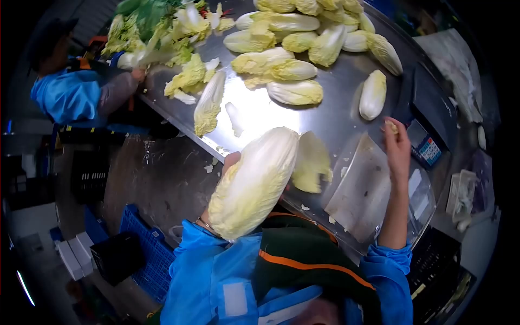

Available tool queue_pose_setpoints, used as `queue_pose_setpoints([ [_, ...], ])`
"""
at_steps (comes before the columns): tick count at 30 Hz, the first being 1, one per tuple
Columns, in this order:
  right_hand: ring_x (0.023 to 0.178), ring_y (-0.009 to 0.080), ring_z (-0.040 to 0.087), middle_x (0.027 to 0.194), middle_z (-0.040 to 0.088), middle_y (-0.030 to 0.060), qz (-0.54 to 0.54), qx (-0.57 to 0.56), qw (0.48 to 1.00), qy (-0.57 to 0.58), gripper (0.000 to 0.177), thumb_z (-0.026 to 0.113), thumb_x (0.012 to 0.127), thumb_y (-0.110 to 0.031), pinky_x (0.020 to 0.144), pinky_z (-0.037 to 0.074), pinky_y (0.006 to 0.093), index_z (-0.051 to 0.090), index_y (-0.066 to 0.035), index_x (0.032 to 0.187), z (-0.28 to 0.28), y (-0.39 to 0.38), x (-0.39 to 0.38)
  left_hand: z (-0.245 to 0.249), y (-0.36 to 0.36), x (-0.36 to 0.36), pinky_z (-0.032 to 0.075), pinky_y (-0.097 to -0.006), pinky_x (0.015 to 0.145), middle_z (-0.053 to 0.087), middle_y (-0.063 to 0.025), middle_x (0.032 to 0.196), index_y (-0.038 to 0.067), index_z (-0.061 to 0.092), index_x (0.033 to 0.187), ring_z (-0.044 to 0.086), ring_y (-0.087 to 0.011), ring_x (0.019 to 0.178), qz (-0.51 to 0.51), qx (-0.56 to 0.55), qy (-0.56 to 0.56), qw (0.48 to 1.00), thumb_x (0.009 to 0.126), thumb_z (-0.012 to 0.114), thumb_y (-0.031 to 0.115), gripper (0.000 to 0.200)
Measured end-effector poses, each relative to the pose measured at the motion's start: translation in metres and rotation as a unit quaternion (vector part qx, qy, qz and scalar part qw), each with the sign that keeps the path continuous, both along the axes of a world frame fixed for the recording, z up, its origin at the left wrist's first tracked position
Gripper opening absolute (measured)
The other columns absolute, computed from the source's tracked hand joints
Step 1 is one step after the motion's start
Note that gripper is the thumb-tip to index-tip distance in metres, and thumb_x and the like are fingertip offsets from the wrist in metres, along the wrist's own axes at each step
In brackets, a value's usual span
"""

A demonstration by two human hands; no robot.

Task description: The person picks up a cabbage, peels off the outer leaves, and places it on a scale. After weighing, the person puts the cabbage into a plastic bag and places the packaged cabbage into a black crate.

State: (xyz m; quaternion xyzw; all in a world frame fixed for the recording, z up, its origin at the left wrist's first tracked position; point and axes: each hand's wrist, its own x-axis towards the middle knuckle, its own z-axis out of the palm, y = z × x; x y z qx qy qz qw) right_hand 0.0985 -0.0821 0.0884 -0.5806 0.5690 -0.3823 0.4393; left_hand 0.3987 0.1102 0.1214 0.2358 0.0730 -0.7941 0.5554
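The left hand (pixel 231 162) holds a large cabbage (pixel 254 181) tilted, just above the near edge of the metal table (pixel 338 100). The right hand (pixel 398 142), fingers curled around a small pale scrap (pixel 392 128), is near the scale (pixel 427 145). A lone cabbage (pixel 373 95) lies just beyond it, the pile (pixel 303 40) farther off.

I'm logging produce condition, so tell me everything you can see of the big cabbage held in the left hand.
The cabbage is long, plump and closely wrapped, with broad, smooth white ribs at its far end and crinkled, pale yellow leaf toward the near end. No brown patches show on the visible side. It slants, near end close to the left sleeve, far end over the metal table. The left hand holds it from its left side, mostly hidden. Its underside is hidden.
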Motion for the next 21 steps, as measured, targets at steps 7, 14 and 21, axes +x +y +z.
queue_pose_setpoints([
  [7, 0.068, 0.0094, 0.049, 0.081, 0.062, 0.0022, 0.529, 0.104, 0.841, 0.044, 0.036, 0.069, 0.078, -0.028, 0.061, 0.042, 0.0236, 0.061, -0.006, 0.105, 0.05, 0.019, 0.147, -0.02, 0.01, 0.008, 0.054, -0.0467, 0.063, 0.054, -0.0295, 0.107, 0.0, 0.038, 0.129, 0.06, -0.0399, 0.088, 0.046, -0.091, -0.072, 0.992, 0.079, 0.056, 0.052, 0.074],
  [14, 0.068, 0.0246, 0.06, 0.075, 0.062, 0.0109, 0.547, -0.201, 0.762, 0.283, 0.02, 0.061, 0.082, -0.021, 0.063, 0.046, 0.0336, 0.063, -0.006, 0.095, 0.066, -0.006, 0.194, -0.119, 0.062, 0.049, 0.051, -0.054, 0.068, 0.045, -0.0359, 0.115, 0.005, 0.024, 0.138, 0.056, -0.0479, 0.087, 0.089, -0.258, 0.132, 0.953, 0.074, 0.049, 0.07, 0.095],
  [21, 0.129, 0.0329, 0.03, 0.143, 0.021, 0.0218, 0.423, -0.156, 0.89, -0.068, 0.092, 0.061, 0.08, -0.046, 0.103, 0.032, 0.0364, 0.005, -0.007, 0.142, 0.099, 0.002, 0.268, -0.067, 0.041, 0.058, 0.045, -0.0408, 0.084, 0.051, -0.0144, 0.119, 0.006, 0.033, 0.135, 0.054, -0.0287, 0.101, 0.307, -0.183, -0.067, 0.931, 0.081, 0.052, 0.056, 0.076],
])
